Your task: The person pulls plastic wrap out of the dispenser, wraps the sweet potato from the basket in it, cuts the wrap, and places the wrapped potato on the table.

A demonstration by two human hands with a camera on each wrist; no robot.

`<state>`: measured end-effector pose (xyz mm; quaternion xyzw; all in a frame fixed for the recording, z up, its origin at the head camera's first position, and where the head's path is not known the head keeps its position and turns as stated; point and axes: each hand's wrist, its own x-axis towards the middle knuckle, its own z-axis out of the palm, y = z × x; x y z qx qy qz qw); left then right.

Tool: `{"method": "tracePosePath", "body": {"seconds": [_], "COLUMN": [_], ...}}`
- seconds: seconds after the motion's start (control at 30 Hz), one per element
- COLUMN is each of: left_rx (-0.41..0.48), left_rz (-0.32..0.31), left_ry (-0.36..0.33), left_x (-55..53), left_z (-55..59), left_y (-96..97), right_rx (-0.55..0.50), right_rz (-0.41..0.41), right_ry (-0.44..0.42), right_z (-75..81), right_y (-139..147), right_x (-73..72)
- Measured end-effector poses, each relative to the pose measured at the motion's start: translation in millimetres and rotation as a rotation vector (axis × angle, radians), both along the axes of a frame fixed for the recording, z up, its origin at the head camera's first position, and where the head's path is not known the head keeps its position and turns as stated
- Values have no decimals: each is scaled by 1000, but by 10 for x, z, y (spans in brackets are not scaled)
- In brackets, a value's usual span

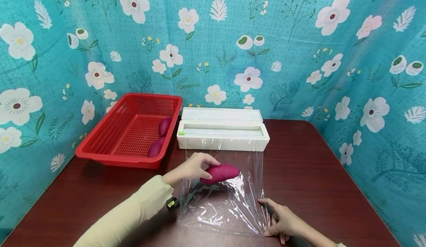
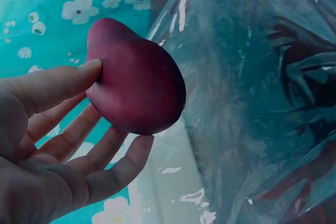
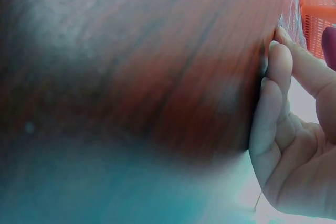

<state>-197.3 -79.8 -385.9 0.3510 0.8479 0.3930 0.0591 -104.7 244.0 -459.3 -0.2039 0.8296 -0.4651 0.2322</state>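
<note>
My left hand grips a purple sweet potato over a sheet of clear plastic wrap. In the left wrist view, thumb and fingertips hold the sweet potato by its end. The wrap stretches forward from a white wrap dispenser box, whose lid is raised. At the sheet's near right corner, my right hand touches the edge, index finger and thumb spread apart. The right wrist view shows the hand with its fingertips against the dark tabletop, its other fingers bent.
A red plastic basket stands at the back left with two more purple sweet potatoes along its right side. The dark brown wooden table meets a blue floral cloth behind and at both sides.
</note>
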Motion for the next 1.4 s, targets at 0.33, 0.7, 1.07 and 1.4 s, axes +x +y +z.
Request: {"method": "tracePosePath", "body": {"seconds": [0.33,0.7,1.07,1.4], "left_rx": [-93,-141,-216,-177], "left_rz": [-72,-104,-110,-119], "left_ry": [-25,-34,-60,-92], "left_x": [56,82,81,41], "left_z": [-102,-224,-292,-295], "left_y": [148,224,253,223], "right_rx": [-1,-5,-18,-2], "right_rz": [2,0,-2,13], "right_ry": [1,3,-1,13], "right_z": [-4,-3,-8,3], "right_y": [10,10,10,11], "right_x": [-5,0,8,4]}}
